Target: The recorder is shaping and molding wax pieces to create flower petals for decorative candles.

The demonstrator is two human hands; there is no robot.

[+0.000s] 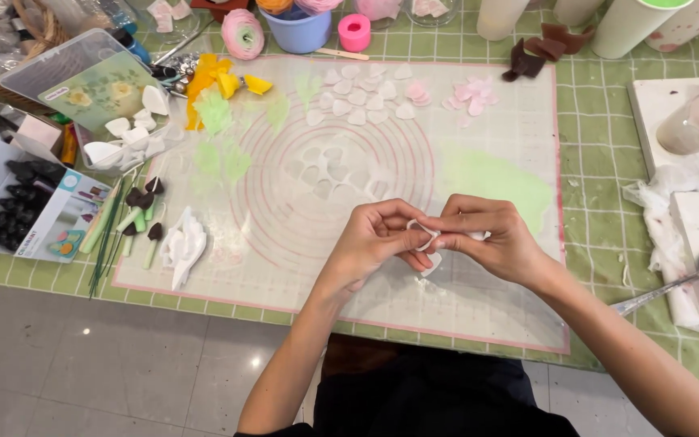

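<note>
Both hands, left hand [378, 239] and right hand [491, 239], pinch a thin white petal [425, 235] with closed fingers, at 5 o'clock on the mat [495, 316]. Likely light, soft, tearable; hold edges gently.

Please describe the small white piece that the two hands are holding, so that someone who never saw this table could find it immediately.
Start at the large translucent mat with a pink border on the green checked tablecloth. Near its lower middle, the left hand and right hand meet, pinching a small white petal-shaped piece between their fingertips. Unlike the white petals lying flat in rows at the mat's top, it is lifted and bent.
</note>
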